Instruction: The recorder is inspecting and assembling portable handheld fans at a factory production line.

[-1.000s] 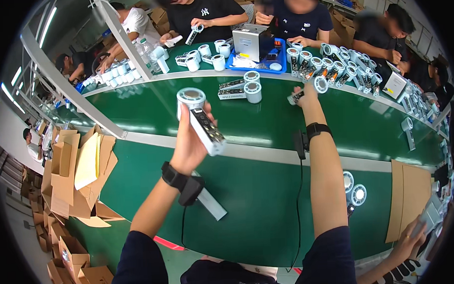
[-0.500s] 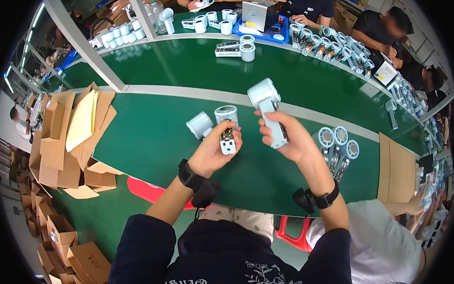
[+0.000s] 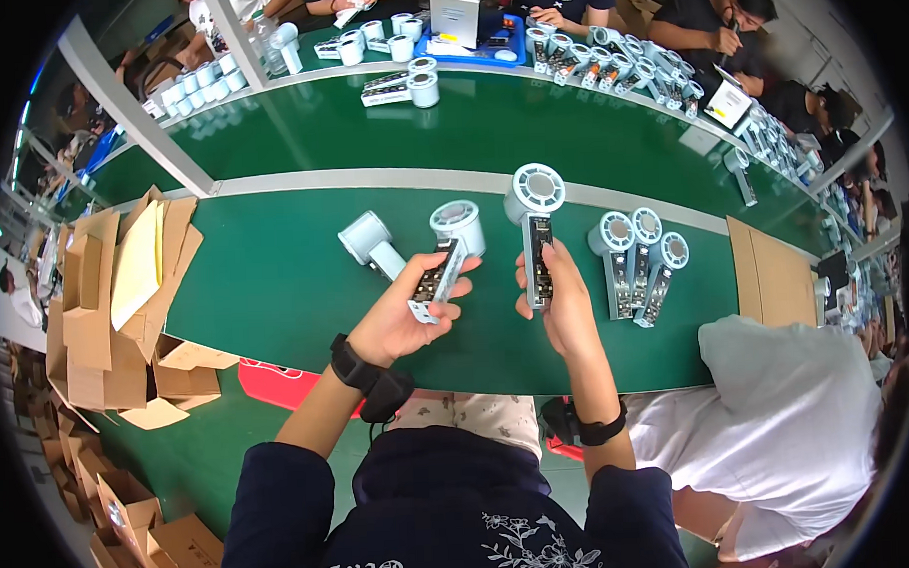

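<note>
My left hand (image 3: 400,311) is closed around the handle of a light-blue handheld fan (image 3: 457,222). The handle is uncovered, with a dark circuit board showing, and tilts toward the fan's round head. In my right hand (image 3: 567,300) is a second handheld fan (image 3: 538,191), upright in view, its vented head away from me. My thumb lies along its exposed circuit board. Left of my left hand, a third fan (image 3: 366,237) lies on the green table with its plain handle side showing. Three open-handled fans (image 3: 638,263) lie grouped right of my right hand.
Flattened cardboard boxes (image 3: 110,296) lean at the table's left end, and a cardboard sheet (image 3: 774,273) lies at its right. Beyond a pale rail, a green belt (image 3: 299,139) carries more fans (image 3: 423,89). Co-workers sit opposite; a person in white (image 3: 779,393) is close on my right.
My right hand has turned its fan so the circuit board and vented head face me. The fan in my left hand has tilted, showing more of its board. The whole view has shifted slightly.
</note>
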